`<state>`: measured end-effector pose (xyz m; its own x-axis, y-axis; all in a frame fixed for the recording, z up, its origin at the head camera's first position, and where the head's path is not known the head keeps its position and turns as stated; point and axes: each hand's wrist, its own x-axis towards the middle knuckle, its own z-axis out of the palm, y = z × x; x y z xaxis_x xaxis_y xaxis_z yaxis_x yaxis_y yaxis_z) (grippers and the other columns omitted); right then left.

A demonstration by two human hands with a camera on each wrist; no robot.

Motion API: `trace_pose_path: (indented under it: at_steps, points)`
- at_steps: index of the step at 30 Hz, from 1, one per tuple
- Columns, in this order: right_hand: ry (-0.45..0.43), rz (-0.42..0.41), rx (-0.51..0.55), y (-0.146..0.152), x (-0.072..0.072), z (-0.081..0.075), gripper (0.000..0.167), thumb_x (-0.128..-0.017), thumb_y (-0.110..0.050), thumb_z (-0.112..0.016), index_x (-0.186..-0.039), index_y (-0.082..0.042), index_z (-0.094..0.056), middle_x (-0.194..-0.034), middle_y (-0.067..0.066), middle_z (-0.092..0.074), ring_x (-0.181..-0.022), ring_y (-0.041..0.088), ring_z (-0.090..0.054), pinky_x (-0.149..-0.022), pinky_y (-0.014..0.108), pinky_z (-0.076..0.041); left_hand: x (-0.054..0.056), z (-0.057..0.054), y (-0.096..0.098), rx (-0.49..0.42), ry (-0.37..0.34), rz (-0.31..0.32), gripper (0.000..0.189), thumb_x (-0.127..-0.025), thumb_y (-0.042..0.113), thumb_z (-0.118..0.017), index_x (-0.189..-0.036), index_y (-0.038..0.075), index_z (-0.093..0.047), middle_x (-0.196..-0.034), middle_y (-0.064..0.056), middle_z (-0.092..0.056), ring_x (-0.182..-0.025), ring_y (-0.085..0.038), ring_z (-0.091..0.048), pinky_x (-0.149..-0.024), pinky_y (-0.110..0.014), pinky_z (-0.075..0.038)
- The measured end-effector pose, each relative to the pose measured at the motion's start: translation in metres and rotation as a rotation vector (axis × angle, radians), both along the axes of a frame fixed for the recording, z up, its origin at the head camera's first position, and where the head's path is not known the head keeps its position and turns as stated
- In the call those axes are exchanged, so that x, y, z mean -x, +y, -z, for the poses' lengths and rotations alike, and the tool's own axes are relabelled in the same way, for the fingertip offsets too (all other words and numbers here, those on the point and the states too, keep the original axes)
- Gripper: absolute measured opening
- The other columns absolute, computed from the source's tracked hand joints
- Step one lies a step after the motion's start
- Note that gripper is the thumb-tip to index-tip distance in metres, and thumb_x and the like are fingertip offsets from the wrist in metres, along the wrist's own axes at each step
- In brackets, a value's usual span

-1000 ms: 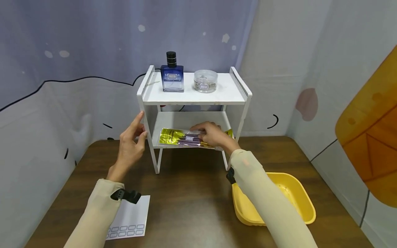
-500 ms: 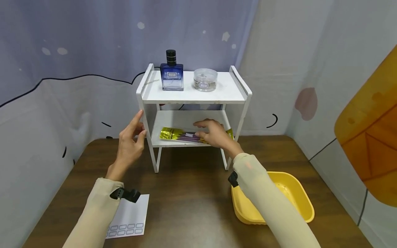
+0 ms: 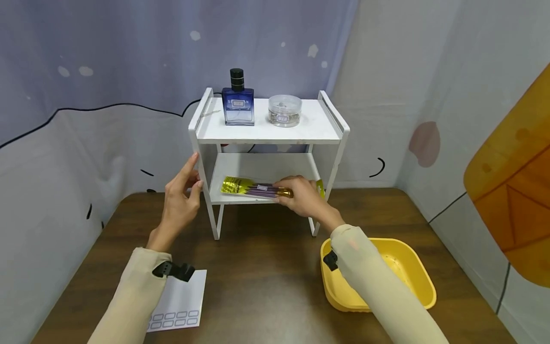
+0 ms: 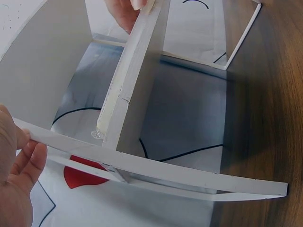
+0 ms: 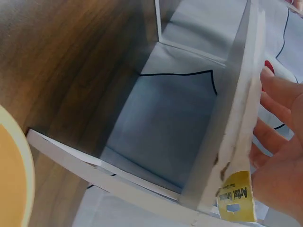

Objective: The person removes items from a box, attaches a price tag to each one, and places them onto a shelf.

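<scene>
On the lower level of the white shelf [image 3: 268, 142] lies a clear packet of paintbrushes [image 3: 247, 187] with yellow printed ends. My right hand [image 3: 302, 196] reaches over its right part, thumb in front and fingers behind, and pinches it. The packet's yellow label [image 5: 236, 198] shows at the shelf edge in the right wrist view, beside my right hand [image 5: 284, 142]. My left hand [image 3: 182, 196] touches the shelf's left front post with its index fingertip, thumb close below. In the left wrist view, the fingertips of my left hand [image 4: 19, 165] rest along the side frame's edge.
A blue perfume bottle [image 3: 238, 107] and a round clear jar [image 3: 285, 112] stand on the top shelf. At the right on the wooden table [image 3: 258, 286] sits a yellow tray [image 3: 345, 306]. A sheet of labels [image 3: 182, 306] lies by my left forearm.
My right hand lifts slightly off the packet, then comes down on it again further right, uncovering more of the brushes. The left hand stays at the post.
</scene>
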<state>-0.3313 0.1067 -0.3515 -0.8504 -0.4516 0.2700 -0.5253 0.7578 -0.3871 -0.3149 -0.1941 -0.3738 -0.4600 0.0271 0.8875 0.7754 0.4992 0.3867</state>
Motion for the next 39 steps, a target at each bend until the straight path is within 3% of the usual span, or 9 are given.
trace_pose_path:
  at_steps: [7, 29, 39]
  points:
    - [0.011, 0.011, 0.059, 0.002, 0.000, 0.005, 0.037, -0.091, -0.024, -0.073, -0.127, -0.014, -0.069, -0.131, 0.007, -0.068, -0.127, 0.032, -0.057, -0.100, 0.062, -0.033, 0.000, -0.001, 0.000, -0.001, 0.003, 0.008, 0.065, -0.082, -0.024, -0.061, -0.142, -0.001, -0.051, -0.083, -0.020, -0.061, -0.075, -0.021, -0.056, -0.079, -0.006, -0.044]
    - [-0.031, 0.058, 0.018, -0.001, 0.016, 0.002, 0.039, -0.094, -0.021, -0.069, -0.132, -0.018, -0.066, -0.134, 0.006, -0.066, -0.128, 0.032, -0.057, -0.104, 0.061, -0.031, -0.001, 0.002, 0.000, -0.002, -0.014, -0.006, 0.064, -0.084, -0.023, -0.059, -0.143, 0.001, -0.051, -0.084, -0.025, -0.061, -0.076, -0.023, -0.056, -0.079, -0.005, -0.043]
    - [0.076, 0.035, 0.019, -0.006, 0.009, 0.008, 0.040, -0.091, -0.023, -0.073, -0.130, -0.015, -0.067, -0.133, 0.008, -0.066, -0.126, 0.035, -0.056, -0.101, 0.064, -0.034, 0.000, 0.005, 0.001, -0.007, -0.021, -0.010, 0.065, -0.083, -0.024, -0.059, -0.143, 0.001, -0.051, -0.086, -0.025, -0.063, -0.075, -0.023, -0.057, -0.078, -0.005, -0.043]
